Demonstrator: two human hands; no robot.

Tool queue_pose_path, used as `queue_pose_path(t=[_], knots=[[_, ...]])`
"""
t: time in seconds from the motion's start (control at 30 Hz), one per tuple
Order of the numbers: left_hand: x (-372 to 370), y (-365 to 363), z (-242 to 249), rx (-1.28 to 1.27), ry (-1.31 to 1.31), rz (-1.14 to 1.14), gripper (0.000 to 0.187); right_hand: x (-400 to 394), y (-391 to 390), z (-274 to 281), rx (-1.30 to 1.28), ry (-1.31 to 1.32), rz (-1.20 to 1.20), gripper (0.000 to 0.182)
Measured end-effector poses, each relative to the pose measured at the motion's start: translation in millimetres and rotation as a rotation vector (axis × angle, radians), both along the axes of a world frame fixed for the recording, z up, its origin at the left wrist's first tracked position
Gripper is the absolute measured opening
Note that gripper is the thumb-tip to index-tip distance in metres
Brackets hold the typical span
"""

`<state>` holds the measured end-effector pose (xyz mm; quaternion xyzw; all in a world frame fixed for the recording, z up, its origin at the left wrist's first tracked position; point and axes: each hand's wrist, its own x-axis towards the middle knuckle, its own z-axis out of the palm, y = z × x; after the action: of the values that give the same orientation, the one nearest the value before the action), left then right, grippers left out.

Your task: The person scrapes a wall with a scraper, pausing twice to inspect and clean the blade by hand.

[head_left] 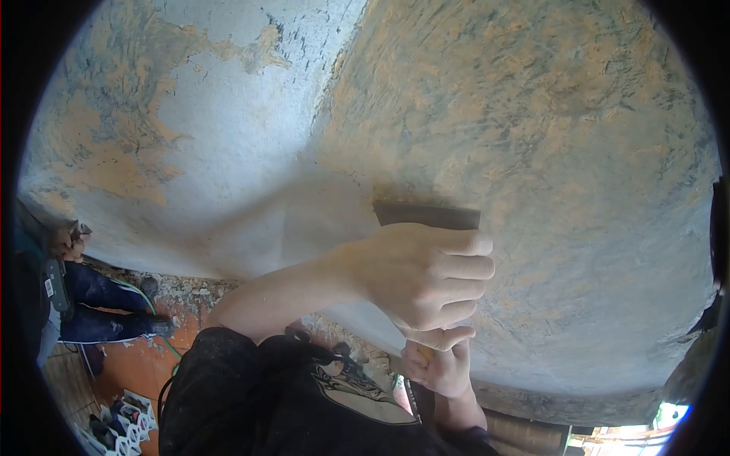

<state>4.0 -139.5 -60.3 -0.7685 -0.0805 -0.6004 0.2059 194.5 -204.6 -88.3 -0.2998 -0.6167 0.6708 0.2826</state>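
A wide dark scraper blade [430,214] lies with its edge against a plastered wall [532,152] of patchy grey and tan. My left hand [433,277] is wrapped over the tool just below the blade, knuckles up, hiding the part beneath. Below it, my right hand [442,368] closes round the lower end, where a bit of yellowish handle shows between the fingers. The two hands nearly touch. To the left of the blade the wall has a smooth whitish-blue area [236,114] with peeled, rough edges.
Another person's hand [70,242] and dark trousers [106,304] are at the far left, close to the wall. A green hose [161,327] runs over the reddish tiled floor [125,376]. A white openwork rack [129,425] with dark items stands at the bottom left.
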Motion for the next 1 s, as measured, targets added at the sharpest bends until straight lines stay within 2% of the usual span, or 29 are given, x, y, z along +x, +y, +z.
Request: queue_pose_path(t=[0.03, 0.07, 0.2, 0.3, 0.33, 0.4, 0.6, 0.7, 0.73, 0.9, 0.97, 1.0], knots=[[4.4, -2.2, -4.3, -0.013, 0.002, -0.046, 0.04, 0.1, -6.8, -0.8, 0.056, -0.007, 0.014, 0.023], [6.3, -0.7, -5.9, -0.014, 0.007, -0.046, 0.04, 6.4, -16.1, 10.1, -0.173, -0.04, -0.062, 0.029], [-3.3, -1.7, 3.3, 0.019, -0.05, 0.016, 0.04, -16.8, -2.6, 28.5, -0.199, 0.04, 0.028, 0.044], [1.6, 1.1, -2.9, 0.062, -0.145, 0.05, 0.041, -20.7, -9.7, 14.4, -0.152, 0.046, -0.033, 0.045], [4.5, -2.3, -8.4, 0.033, -0.09, 0.021, 0.041, -13.0, -9.6, 8.8, -0.147, 0.047, 0.04, 0.043], [-0.7, -3.1, -6.5, 0.012, 0.029, 0.017, 0.039, -17.8, -8.2, 7.6, -0.164, 0.071, 0.03, 0.042], [-14.0, -0.8, -2.0, 0.023, 0.004, 0.123, 0.037, -16.4, -6.5, 13.0, -0.247, 0.044, 0.005, 0.04], [-2.3, -4.8, -5.9, 0.007, 0.002, 0.062, 0.038, -10.0, -3.9, 6.0, -0.151, 0.021, 0.082, 0.041], [-8.0, -4.3, -3.8, -0.014, 0.075, 0.07, 0.038, -14.8, -3.7, 6.3, -0.137, 0.017, 0.05, 0.039], [-33.7, -9.7, 8.9, -0.02, 0.096, 0.159, 0.033, -40.1, -2.7, 11.7, -0.132, 0.006, 0.019, 0.04], [-23.6, -10.6, -3.0, -0.115, 0.128, 0.016, 0.033, -26.0, -7.4, 9.4, -0.139, -0.01, 0.074, 0.041], [-20.6, -11.7, -0.2, -0.085, 0.137, 0.055, 0.034, -24.9, -6.8, 10.6, -0.148, 0.021, 0.073, 0.041]])
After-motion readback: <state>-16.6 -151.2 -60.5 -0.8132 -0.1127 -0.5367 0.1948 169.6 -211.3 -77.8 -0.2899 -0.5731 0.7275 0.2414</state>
